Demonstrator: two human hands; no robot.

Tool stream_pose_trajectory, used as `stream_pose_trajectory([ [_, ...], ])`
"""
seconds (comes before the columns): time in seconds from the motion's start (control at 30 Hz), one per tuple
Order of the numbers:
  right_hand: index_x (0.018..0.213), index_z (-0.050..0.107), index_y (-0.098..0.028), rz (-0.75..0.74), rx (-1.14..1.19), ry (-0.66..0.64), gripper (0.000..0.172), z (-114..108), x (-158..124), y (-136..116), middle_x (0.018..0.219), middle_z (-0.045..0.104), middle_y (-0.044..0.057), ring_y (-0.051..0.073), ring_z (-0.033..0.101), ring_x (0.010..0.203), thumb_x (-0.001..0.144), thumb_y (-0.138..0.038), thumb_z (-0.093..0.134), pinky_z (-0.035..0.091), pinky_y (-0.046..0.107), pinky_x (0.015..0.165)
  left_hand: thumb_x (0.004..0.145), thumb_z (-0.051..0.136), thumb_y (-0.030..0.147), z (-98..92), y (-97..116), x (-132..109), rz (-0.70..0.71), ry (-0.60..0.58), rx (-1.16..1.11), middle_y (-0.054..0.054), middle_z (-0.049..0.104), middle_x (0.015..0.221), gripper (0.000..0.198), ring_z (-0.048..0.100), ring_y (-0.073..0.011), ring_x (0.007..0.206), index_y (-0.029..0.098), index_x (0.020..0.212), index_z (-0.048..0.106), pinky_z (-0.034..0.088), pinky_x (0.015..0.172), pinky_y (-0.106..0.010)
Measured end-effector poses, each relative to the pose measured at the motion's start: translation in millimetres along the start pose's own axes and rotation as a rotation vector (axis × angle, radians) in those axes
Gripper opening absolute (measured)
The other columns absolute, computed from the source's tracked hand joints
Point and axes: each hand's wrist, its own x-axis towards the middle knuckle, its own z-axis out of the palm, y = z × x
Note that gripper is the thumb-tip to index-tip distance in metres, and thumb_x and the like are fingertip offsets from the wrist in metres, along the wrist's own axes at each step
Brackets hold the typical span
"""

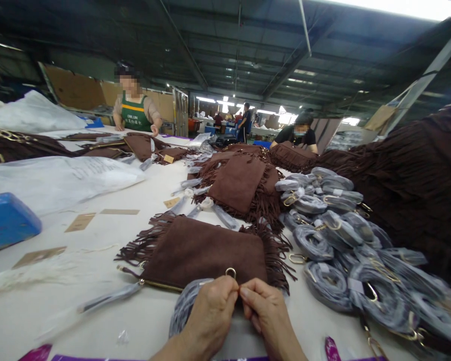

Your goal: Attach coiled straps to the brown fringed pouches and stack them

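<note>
Bag (pixel 206 250), brown and fringed, lies flat on the counter (pixel 113 331), long axis running left to right, zipper (pixel 163 286) facing the wearer; left hand (pixel 212 308) and right hand (pixel 266 306) have fingers pinched narrow near a gold ring (pixel 230 272), their hold unclear.

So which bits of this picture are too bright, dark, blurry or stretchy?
Head view: the overhead panel glares white top right, while the roof looks dark; the pale strands at left look smeary; the brown heap at right seems stretched; the brown pouch, left hand and right hand look fairly clear.
</note>
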Motion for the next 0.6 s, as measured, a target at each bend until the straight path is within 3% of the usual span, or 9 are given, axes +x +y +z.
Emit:
stream_pose_trajectory([
  [0.1, 0.062, 0.055, -0.014, -0.065, -0.052, -0.041, 0.037, -2, 0, -3, 0.047, 0.050, -0.004, 0.003, 0.031, 0.031, 0.069, -0.051, 0.057, 0.018, 0.016, 0.032, 0.079, 0.036, 0.018, -11.8, 7, 0, -0.014, -0.025, -0.054, 0.001, 0.052, 0.061, 0.021, 0.050, -0.0132, 0.060, 0.019, 0.063, 0.050, 0.034, 0.057, -0.023],
  [0.2, 0.086, 0.060, -0.013, -0.135, -0.150, -0.025, 0.044, -7, -3, -2, 0.057, 0.057, -0.001, 0.006, 0.041, 0.034, 0.074, -0.055, 0.051, 0.028, 0.018, 0.033, 0.078, 0.040, 0.019, -37.7, 8, -8, 0.043, 0.012, -0.030, -0.001, 0.057, 0.079, 0.018, 0.054, -0.0142, 0.070, 0.019, 0.087, 0.055, 0.039, 0.066, -0.024],
  [0.27, 0.096, 0.059, -0.014, -0.279, -0.278, 0.075, 0.041, -10, -8, -1, 0.067, 0.061, 0.004, 0.010, 0.050, 0.042, 0.079, -0.050, 0.049, 0.038, 0.021, 0.038, 0.077, 0.044, 0.022, -55.2, 3, -19, 0.041, 0.111, 0.136, -0.005, 0.056, 0.094, 0.024, 0.054, -0.0187, 0.085, 0.017, 0.099, 0.053, 0.040, 0.077, -0.029],
  [0.33, 0.097, 0.060, -0.015, -0.528, -0.438, 0.124, 0.029, -8, -13, 1, 0.081, 0.062, 0.008, 0.015, 0.058, 0.062, 0.084, -0.037, 0.047, 0.047, 0.024, 0.054, 0.074, 0.048, 0.024, -66.4, -6, -31, -0.054, 0.119, 0.331, -0.008, 0.055, 0.098, 0.025, 0.051, -0.0243, 0.095, 0.016, 0.097, 0.051, 0.038, 0.082, -0.035],
  [0.4, 0.095, 0.060, -0.016, -0.757, -0.584, 0.060, 0.020, -2, -19, 0, 0.092, 0.061, 0.010, 0.018, 0.059, 0.082, 0.085, -0.025, 0.044, 0.048, 0.027, 0.069, 0.073, 0.049, 0.022, -69.4, -14, -41, -0.178, 0.037, 0.417, -0.009, 0.056, 0.094, 0.020, 0.052, -0.0254, 0.092, 0.016, 0.092, 0.051, 0.039, 0.079, -0.036],
  [0.47, 0.101, 0.058, -0.018, -0.881, -0.721, -0.036, 0.022, 5, -24, -5, 0.095, 0.062, 0.010, 0.018, 0.057, 0.089, 0.085, -0.018, 0.043, 0.047, 0.029, 0.076, 0.073, 0.045, 0.016, -66.5, -19, -48, -0.232, -0.019, 0.389, -0.007, 0.056, 0.089, 0.016, 0.055, -0.0225, 0.086, 0.016, 0.088, 0.049, 0.040, 0.075, -0.032],
  [0.53, 0.107, 0.056, -0.018, -0.957, -0.857, -0.081, 0.027, 10, -28, -12, 0.102, 0.062, 0.010, 0.020, 0.055, 0.093, 0.083, -0.016, 0.045, 0.046, 0.034, 0.081, 0.072, 0.041, 0.010, -61.6, -20, -54, -0.206, 0.002, 0.342, -0.006, 0.056, 0.087, 0.018, 0.055, -0.0200, 0.082, 0.017, 0.086, 0.050, 0.040, 0.073, -0.030],
  [0.6, 0.115, 0.054, -0.019, -0.990, -0.966, -0.124, 0.038, 12, -32, -20, 0.115, 0.058, 0.011, 0.025, 0.051, 0.105, 0.078, -0.016, 0.051, 0.042, 0.040, 0.089, 0.071, 0.039, 0.007, -57.7, -17, -59, -0.094, 0.032, 0.303, -0.006, 0.055, 0.087, 0.023, 0.055, -0.0189, 0.081, 0.017, 0.087, 0.052, 0.041, 0.072, -0.028],
])
